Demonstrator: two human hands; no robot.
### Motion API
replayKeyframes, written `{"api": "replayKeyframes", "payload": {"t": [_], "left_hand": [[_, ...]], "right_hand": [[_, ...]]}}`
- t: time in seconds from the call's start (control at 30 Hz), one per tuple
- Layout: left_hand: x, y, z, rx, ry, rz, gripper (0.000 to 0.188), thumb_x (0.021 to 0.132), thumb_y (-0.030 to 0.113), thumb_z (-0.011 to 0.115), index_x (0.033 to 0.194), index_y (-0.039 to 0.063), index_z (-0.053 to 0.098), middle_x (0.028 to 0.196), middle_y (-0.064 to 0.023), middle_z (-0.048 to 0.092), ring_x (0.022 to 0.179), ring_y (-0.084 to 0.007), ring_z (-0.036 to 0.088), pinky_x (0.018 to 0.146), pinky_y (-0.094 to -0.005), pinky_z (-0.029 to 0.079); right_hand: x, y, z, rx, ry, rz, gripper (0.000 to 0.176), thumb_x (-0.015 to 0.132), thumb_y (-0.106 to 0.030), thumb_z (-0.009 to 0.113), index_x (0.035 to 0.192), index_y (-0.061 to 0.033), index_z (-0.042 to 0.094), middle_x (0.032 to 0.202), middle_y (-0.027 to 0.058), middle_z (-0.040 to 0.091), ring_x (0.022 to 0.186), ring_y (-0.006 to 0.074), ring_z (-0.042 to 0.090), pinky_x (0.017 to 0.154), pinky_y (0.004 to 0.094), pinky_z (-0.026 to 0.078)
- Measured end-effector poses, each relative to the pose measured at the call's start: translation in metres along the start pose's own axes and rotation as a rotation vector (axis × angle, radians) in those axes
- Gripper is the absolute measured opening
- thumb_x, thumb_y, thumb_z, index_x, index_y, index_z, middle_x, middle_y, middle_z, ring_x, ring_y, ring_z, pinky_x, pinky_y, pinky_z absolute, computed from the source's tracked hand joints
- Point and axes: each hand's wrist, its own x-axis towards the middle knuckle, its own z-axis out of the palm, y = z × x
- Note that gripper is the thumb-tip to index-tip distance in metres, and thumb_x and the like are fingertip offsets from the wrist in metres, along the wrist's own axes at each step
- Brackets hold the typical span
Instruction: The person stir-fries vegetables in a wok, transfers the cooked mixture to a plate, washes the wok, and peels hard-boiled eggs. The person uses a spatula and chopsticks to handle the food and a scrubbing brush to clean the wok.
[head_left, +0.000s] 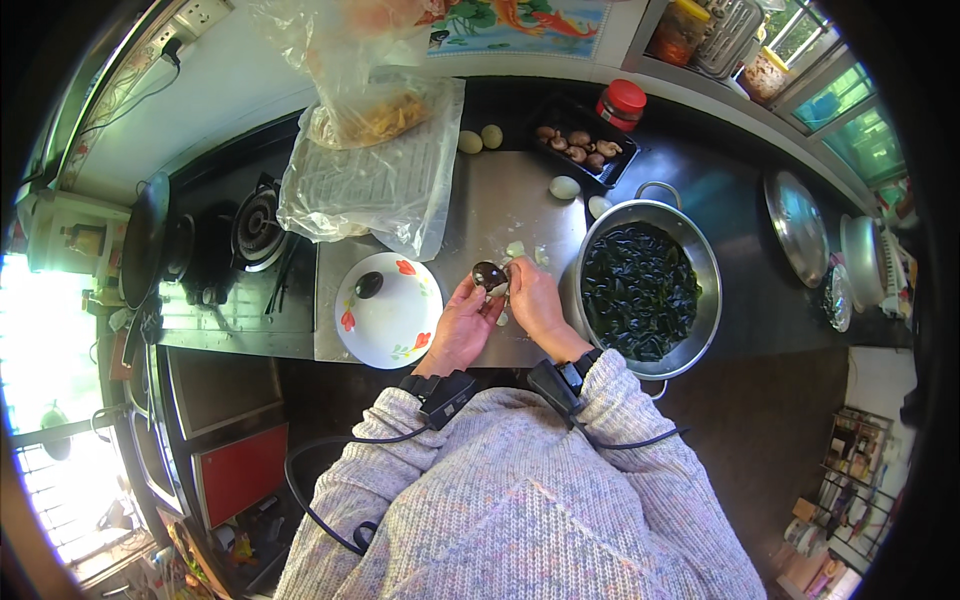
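Note:
A partly peeled dark century egg (490, 276) sits in the fingers of my left hand (463, 324), some pale shell still around its lower side. My right hand (535, 295) has its fingertips at the egg's right edge, at the shell. Under both hands lies a steel board (487, 202), strewn with shell fragments (515, 249). Left of my hands, a white plate (389, 322) with red flower decoration holds one dark peeled egg (369, 285). Unpeeled pale eggs (564, 187) rest near the board's upper right corner.
A steel pot (712, 315) of dark green seaweed (641, 289) stands close on the right. Behind are a black tray (621, 174) of mushrooms (577, 142), a red-lidded jar (622, 105), two more eggs (481, 139) and a plastic-wrapped package (367, 180). A gas burner (259, 221) lies left.

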Motion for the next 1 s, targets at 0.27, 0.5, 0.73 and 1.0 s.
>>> {"api": "replayKeyframes", "payload": {"t": [0.27, 0.5, 0.73, 1.0], "left_hand": [[-0.013, 0.013, 0.014, 0.022, -0.049, -0.122, 0.042, 0.094, 0.008, 0.046, 0.135, 0.017, 0.038, 0.126, -0.0117, 0.049, 0.108, -0.0285, 0.054, 0.095, -0.0436, 0.047], [-0.01, 0.014, 0.008, -0.068, -0.097, -0.156, 0.043, 0.092, 0.01, 0.051, 0.133, 0.016, 0.04, 0.118, -0.0084, 0.051, 0.101, -0.024, 0.055, 0.085, -0.034, 0.048], [-0.007, 0.003, 0.011, 0.08, -0.025, -0.074, 0.038, 0.09, 0.015, 0.059, 0.126, 0.017, 0.047, 0.111, -0.0001, 0.054, 0.093, -0.0119, 0.054, 0.078, -0.027, 0.047], [-0.009, 0.007, 0.009, 0.146, -0.064, -0.099, 0.032, 0.091, 0.015, 0.058, 0.122, 0.015, 0.05, 0.107, 0.0006, 0.056, 0.09, -0.0131, 0.056, 0.076, -0.0255, 0.046]], "right_hand": [[0.007, 0.015, -0.016, -0.135, -0.111, 0.043, 0.015, 0.079, -0.002, 0.055, 0.091, -0.0059, 0.063, 0.078, 0.0182, 0.064, 0.074, 0.0378, 0.062, 0.066, 0.0435, 0.049], [0.002, -0.002, -0.02, -0.067, 0.036, -0.107, 0.016, 0.082, -0.009, 0.056, 0.096, -0.0068, 0.063, 0.085, 0.017, 0.063, 0.079, 0.036, 0.061, 0.067, 0.0404, 0.049], [-0.004, -0.019, -0.012, 0.101, -0.115, 0.033, 0.021, 0.089, -0.025, 0.053, 0.091, -0.0067, 0.063, 0.083, 0.0173, 0.064, 0.075, 0.0378, 0.061, 0.065, 0.0442, 0.048], [0.001, -0.012, -0.008, 0.068, -0.057, -0.032, 0.02, 0.091, -0.019, 0.05, 0.085, -0.0027, 0.06, 0.075, 0.0221, 0.061, 0.071, 0.0405, 0.06, 0.062, 0.0473, 0.047]]}}
